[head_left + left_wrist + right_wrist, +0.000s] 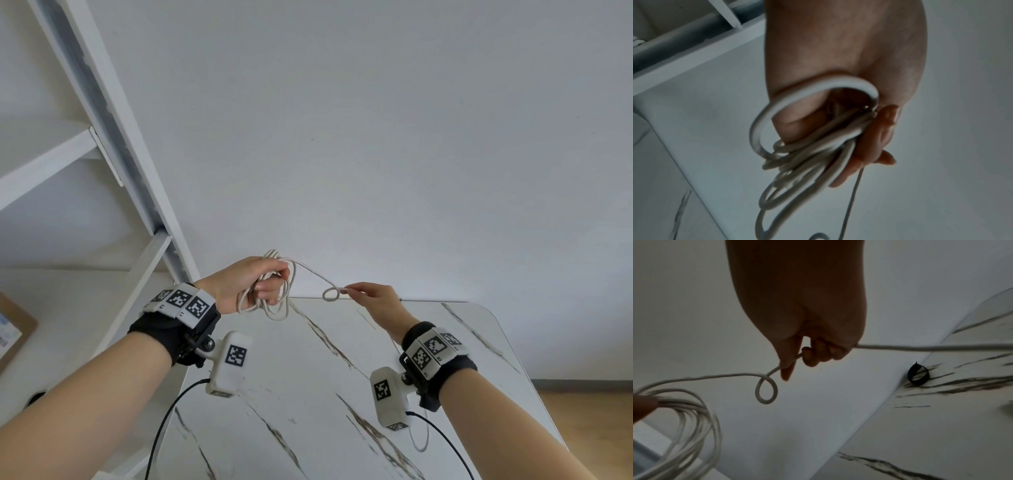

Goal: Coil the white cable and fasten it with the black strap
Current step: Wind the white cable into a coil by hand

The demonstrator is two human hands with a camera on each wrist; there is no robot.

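My left hand [263,284] is raised above the table's far edge and grips several loops of the white cable [274,308]; the left wrist view shows the coil [813,146] bunched under its curled fingers. From the coil a strand runs right to a small loop [329,294]. My right hand [356,290] pinches the cable just past that loop, seen in the right wrist view as a loop [766,389] below thumb and forefinger. The rest of the cable [931,347] trails off to the right. The black strap [918,375] lies curled on the table near its edge, visible only in the right wrist view.
A white marble-patterned table [342,394] lies below both hands, with a plain white wall behind. A white shelf frame [113,144] stands at the left. A cardboard box [13,329] sits at the far left. Wooden floor [589,411] shows at the right.
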